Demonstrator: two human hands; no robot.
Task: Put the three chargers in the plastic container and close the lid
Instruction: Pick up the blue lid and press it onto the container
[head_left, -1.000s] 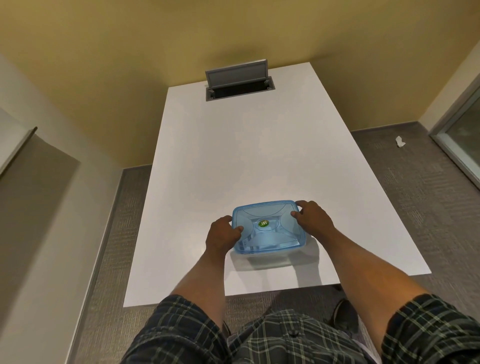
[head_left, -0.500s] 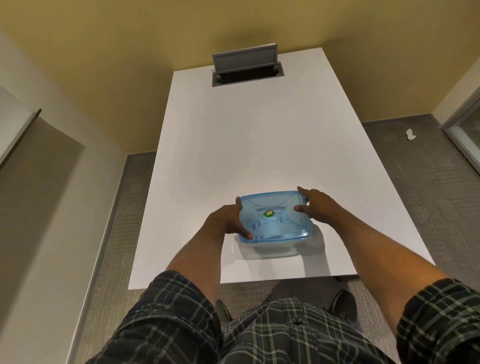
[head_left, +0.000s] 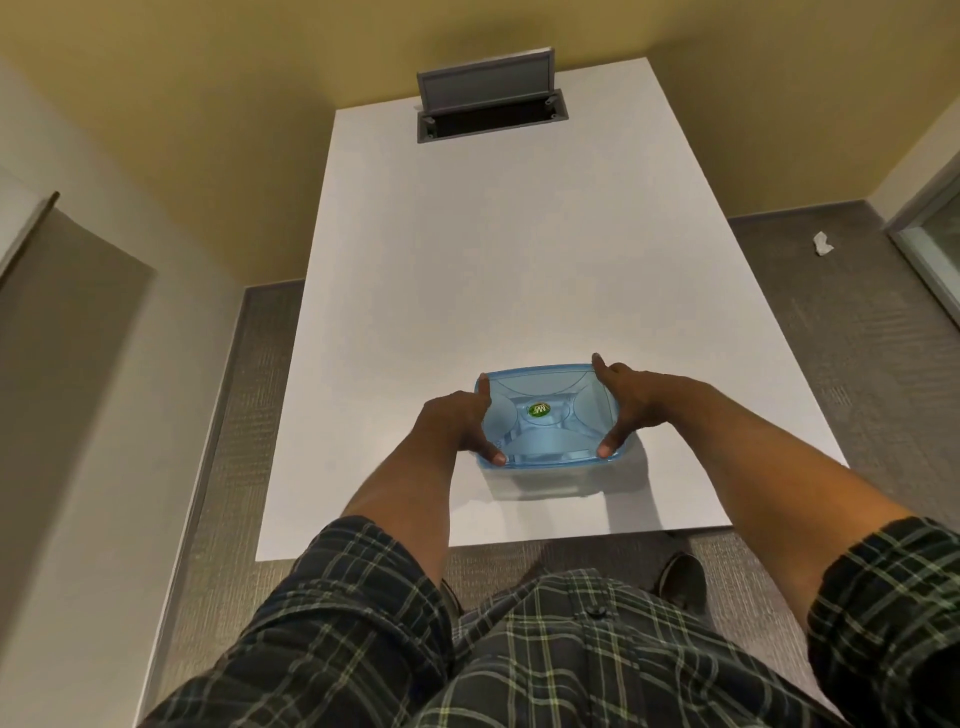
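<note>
While I am pressing down at both sides of the plastic container (head_left: 550, 470), a small round green sticker (head_left: 538, 410) is showing at the centre of its blue lid (head_left: 545, 415); there is light lettering on the sticker, but it is too small for me to read. My left hand (head_left: 457, 423) is gripping the lid's left edge, thumb at the near corner and forefinger reaching to the far corner. My right hand (head_left: 631, 402) is gripping the right edge the same way. The lid is sitting on the container, though I cannot tell whether it is fully sealed. The tinted plastic is hiding whatever is inside, so I am not making out any chargers. The container is resting near the front edge of a white table (head_left: 519, 260), at whose far end a grey hatch (head_left: 488, 88) is standing open. Grey carpet (head_left: 857, 322) is surrounding the table, with a scrap of white paper (head_left: 822, 243) lying on it, and a yellow wall (head_left: 208, 104) is rising behind.
</note>
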